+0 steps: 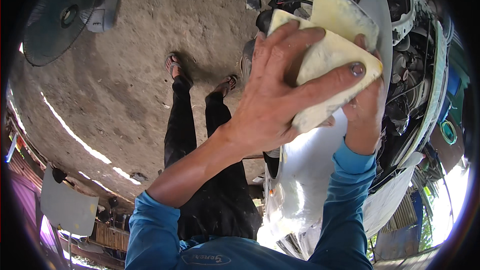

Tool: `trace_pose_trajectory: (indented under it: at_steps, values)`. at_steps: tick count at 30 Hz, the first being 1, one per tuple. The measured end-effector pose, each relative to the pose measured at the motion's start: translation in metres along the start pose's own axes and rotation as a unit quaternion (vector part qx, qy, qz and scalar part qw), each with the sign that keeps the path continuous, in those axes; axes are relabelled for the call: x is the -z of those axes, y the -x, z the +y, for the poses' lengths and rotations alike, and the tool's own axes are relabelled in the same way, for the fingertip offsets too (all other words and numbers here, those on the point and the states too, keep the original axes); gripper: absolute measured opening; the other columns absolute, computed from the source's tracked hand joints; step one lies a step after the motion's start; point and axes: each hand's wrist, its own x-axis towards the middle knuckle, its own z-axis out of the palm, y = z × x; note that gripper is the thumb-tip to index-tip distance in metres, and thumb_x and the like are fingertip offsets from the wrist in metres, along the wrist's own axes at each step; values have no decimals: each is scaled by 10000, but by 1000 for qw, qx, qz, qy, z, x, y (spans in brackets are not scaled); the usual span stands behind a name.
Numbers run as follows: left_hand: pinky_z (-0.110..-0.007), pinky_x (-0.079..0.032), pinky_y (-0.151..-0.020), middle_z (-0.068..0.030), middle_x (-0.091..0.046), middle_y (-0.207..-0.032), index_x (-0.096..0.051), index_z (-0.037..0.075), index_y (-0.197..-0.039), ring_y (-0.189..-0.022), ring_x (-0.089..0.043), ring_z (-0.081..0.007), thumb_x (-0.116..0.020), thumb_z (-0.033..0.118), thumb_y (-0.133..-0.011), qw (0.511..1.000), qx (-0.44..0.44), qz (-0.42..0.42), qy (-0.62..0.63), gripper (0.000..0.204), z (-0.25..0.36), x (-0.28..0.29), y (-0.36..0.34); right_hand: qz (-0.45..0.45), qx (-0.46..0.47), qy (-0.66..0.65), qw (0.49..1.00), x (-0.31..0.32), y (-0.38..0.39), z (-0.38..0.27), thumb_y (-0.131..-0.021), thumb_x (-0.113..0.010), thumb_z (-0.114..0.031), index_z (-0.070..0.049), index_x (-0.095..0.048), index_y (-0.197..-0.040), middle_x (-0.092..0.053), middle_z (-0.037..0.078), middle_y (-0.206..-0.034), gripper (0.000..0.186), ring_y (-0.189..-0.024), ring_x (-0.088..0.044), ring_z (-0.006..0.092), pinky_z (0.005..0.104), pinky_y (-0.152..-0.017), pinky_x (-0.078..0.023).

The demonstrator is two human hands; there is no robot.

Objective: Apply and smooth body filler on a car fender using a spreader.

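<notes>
Two cream-coloured flat slabs, smeared pale and grey, are up close in front of me; whether they are boards, sponges or spreaders I cannot tell. Across the nearer slab lies my left hand, its fingers over the far-left edge and its thumb pressed on the right side. Partly behind that slab is my right hand, with a fingertip showing between the two slabs. The farther slab tilts up beyond, its lower part hidden. My right palm and most of its fingers are covered.
A vehicle with a white body panel and an exposed engine bay is at my right. A large fan stands at the far left. My sandalled feet are on the dirt floor. A grey panel leans at lower left.
</notes>
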Motion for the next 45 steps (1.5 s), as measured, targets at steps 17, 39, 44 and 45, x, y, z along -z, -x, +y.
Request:
trace_pose_trajectory:
  at_steps: [17,39,44,45]
  values:
    - [-385,-420,-1002,-180,-547,-1211,-524,19,-1268,-1138,-532,-370,-501,-153,-818,954,279,-20,107,482,-39,-11,120,166,11,-71,983,-5,-14,-36,-1051,-348,-267,55,-412,-1235,-560,138,-915,376,-668,-706,179,264,-480,-622]
    - [-332,-494,-777,-246,-639,-998,-543,-34,-1220,-913,-656,-298,-532,58,-959,933,337,-115,53,278,-76,-44,53,235,18,-51,970,-12,-16,-34,-1028,-433,-296,69,-497,-1171,-642,160,-926,397,-572,-671,145,244,-433,-599]
    - [-454,-490,-823,-249,-620,-966,-547,16,-1225,-890,-602,-440,-514,-10,-885,922,377,-15,83,342,-73,6,-2,242,-13,-56,969,-19,-16,-39,-1007,-491,-290,27,-545,-1166,-669,151,-945,358,-609,-679,164,255,-466,-584]
    - [-454,-490,-823,-249,-620,-966,-547,16,-1225,-890,-602,-440,-514,-10,-885,926,370,-13,78,342,-66,20,-5,226,-35,-82,970,-17,-15,-40,-993,-526,-289,2,-560,-1193,-676,134,-993,355,-733,-698,170,279,-575,-585]
